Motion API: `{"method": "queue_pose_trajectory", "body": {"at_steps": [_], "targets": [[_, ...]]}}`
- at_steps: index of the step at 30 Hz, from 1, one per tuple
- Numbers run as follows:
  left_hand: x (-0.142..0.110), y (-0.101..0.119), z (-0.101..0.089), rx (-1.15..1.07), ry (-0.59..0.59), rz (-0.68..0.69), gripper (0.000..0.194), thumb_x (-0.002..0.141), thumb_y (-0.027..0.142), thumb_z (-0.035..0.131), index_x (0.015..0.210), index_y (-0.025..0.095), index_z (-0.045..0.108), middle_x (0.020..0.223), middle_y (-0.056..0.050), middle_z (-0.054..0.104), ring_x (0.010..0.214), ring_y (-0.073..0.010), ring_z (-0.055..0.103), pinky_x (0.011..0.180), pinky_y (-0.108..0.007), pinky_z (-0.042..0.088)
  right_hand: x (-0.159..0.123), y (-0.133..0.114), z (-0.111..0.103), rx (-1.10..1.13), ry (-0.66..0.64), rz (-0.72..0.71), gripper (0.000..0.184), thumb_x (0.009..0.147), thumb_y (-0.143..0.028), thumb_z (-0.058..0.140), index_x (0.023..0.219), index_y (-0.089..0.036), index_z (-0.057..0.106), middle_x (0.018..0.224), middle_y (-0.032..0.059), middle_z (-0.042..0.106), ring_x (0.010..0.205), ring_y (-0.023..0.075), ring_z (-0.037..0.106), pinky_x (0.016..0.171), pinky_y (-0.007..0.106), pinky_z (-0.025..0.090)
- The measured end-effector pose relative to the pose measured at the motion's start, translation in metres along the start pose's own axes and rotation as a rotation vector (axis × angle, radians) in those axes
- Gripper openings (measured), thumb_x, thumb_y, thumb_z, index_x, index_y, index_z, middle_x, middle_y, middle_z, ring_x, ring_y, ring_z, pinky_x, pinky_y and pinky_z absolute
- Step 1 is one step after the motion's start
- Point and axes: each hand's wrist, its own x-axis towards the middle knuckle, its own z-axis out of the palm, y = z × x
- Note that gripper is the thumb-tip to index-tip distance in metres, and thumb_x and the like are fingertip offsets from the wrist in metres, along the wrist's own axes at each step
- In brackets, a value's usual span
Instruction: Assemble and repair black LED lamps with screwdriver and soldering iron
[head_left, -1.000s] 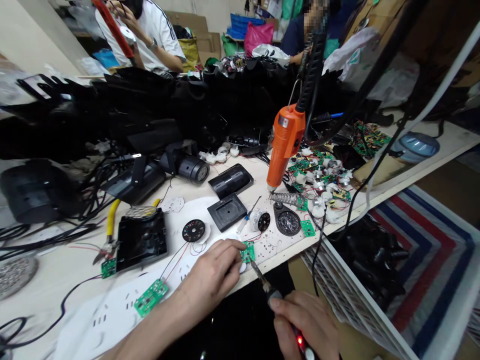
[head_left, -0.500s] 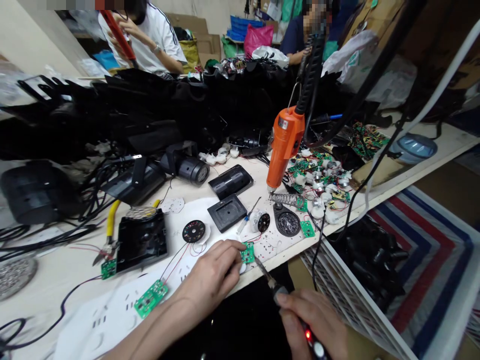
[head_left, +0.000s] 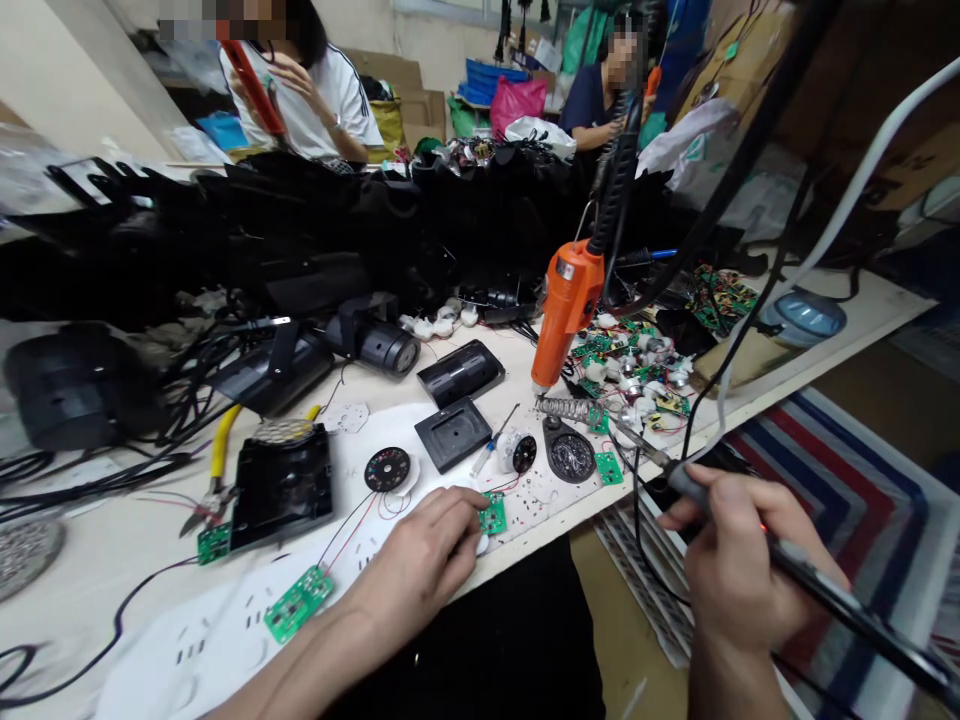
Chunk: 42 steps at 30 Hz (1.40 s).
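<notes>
My left hand [head_left: 427, 555] rests on the bench edge, fingers pinched on a small green circuit board [head_left: 493, 513] with red and black wires. My right hand [head_left: 739, 560] is raised off to the right, closed round a black soldering iron [head_left: 817, 590] whose tip points left toward the coiled iron stand [head_left: 566, 408]. A round black disc part [head_left: 387, 468] and a small round motor [head_left: 517, 452] lie just beyond the board.
An orange electric screwdriver [head_left: 568, 305] hangs over the bench. Another green board [head_left: 298, 603], a black housing [head_left: 283, 485], yellow-handled pliers [head_left: 214, 470], a black lamp [head_left: 375, 340] and a heap of green boards [head_left: 637, 365] lie around. Two people sit behind a black pile.
My right hand has lifted the soldering iron away from the green board and swung it up and right toward the coiled stand. My left hand stays on the board.
</notes>
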Motion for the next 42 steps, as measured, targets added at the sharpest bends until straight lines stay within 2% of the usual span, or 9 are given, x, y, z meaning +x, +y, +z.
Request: {"method": "queue_pose_trajectory", "body": {"at_steps": [5,9,14,18,23,27,31,37,42], "targets": [[0.002,0.005,-0.006,0.001,-0.023,-0.007,0.012,0.093,0.013,0.043,0.085,0.022,0.048,0.101,-0.005,0.064,0.096,-0.0162,0.064,0.079,-0.025,0.05,0.022,0.008,0.027,0.136,-0.171,0.184,0.026,0.089,-0.037,0.064,0.075,-0.016,0.068,0.047,-0.0052,0.057,0.038,0.0104,0.054,0.044,0.022,0.046],[0.001,0.003,-0.003,-0.012,-0.023,-0.015,0.014,0.094,0.014,0.042,0.084,0.022,0.048,0.097,-0.005,0.064,0.099,-0.017,0.063,0.08,-0.025,0.05,0.025,0.014,0.042,0.18,-0.273,0.31,0.031,0.087,-0.045,0.063,0.077,-0.016,0.067,0.049,-0.005,0.057,0.037,0.0096,0.054,0.039,0.019,0.045],[0.0,-0.001,0.002,-0.013,0.015,-0.001,0.014,0.093,0.014,0.042,0.084,0.022,0.048,0.098,-0.006,0.064,0.097,-0.0166,0.063,0.08,-0.026,0.05,0.017,0.021,0.04,0.306,-0.304,0.428,0.034,0.082,-0.047,0.069,0.1,-0.02,0.061,0.061,-0.0053,0.063,0.046,0.0126,0.063,0.048,0.023,0.054],[0.001,0.002,-0.002,-0.01,-0.008,-0.005,0.015,0.093,0.013,0.042,0.083,0.022,0.049,0.095,-0.005,0.065,0.099,-0.0171,0.064,0.08,-0.025,0.05,-0.01,0.026,0.033,0.262,-0.375,0.587,0.043,0.068,-0.044,0.08,0.095,-0.019,0.057,0.062,-0.0033,0.065,0.047,0.015,0.065,0.048,0.024,0.055],[0.0,0.002,-0.002,-0.022,0.021,0.005,0.013,0.093,0.013,0.043,0.086,0.022,0.05,0.1,-0.005,0.065,0.096,-0.0157,0.064,0.08,-0.025,0.05,-0.054,0.016,0.038,0.086,-0.803,0.701,0.034,0.08,-0.051,0.06,0.072,-0.018,0.061,0.05,-0.0027,0.056,0.035,0.0107,0.053,0.032,0.017,0.033],[-0.001,0.001,-0.001,-0.03,0.013,-0.02,0.012,0.093,0.013,0.045,0.087,0.022,0.05,0.099,-0.004,0.065,0.095,-0.0147,0.064,0.08,-0.024,0.05,-0.065,0.001,0.053,0.008,-1.033,0.598,0.037,0.086,-0.047,0.048,0.072,-0.017,0.064,0.053,-0.0012,0.058,0.037,0.0088,0.054,0.037,0.016,0.033],[-0.003,-0.001,0.002,-0.045,0.046,-0.033,0.012,0.091,0.013,0.046,0.086,0.022,0.051,0.102,-0.004,0.065,0.092,-0.014,0.064,0.079,-0.023,0.05,-0.063,-0.003,0.064,-0.006,-1.083,0.639,0.032,0.083,-0.044,0.048,0.076,-0.017,0.063,0.054,-0.0014,0.06,0.033,0.0085,0.051,0.034,0.016,0.031],[-0.001,-0.004,0.002,-0.105,0.041,-0.097,0.011,0.092,0.019,0.047,0.083,0.023,0.052,0.097,-0.004,0.067,0.094,-0.0163,0.066,0.076,-0.024,0.051,-0.066,0.002,0.065,0.055,-1.049,0.691,0.03,0.08,-0.046,0.05,0.075,-0.018,0.06,0.053,-0.0026,0.06,0.032,0.0083,0.051,0.032,0.016,0.029],[0.0,-0.002,-0.002,-0.145,0.009,-0.157,0.013,0.092,0.022,0.047,0.08,0.022,0.053,0.096,-0.004,0.068,0.085,-0.016,0.067,0.069,-0.024,0.051,-0.07,0.003,0.066,0.066,-1.013,0.669,0.027,0.081,-0.043,0.052,0.072,-0.019,0.059,0.051,-0.0035,0.058,0.032,0.0078,0.05,0.032,0.015,0.028]]}}
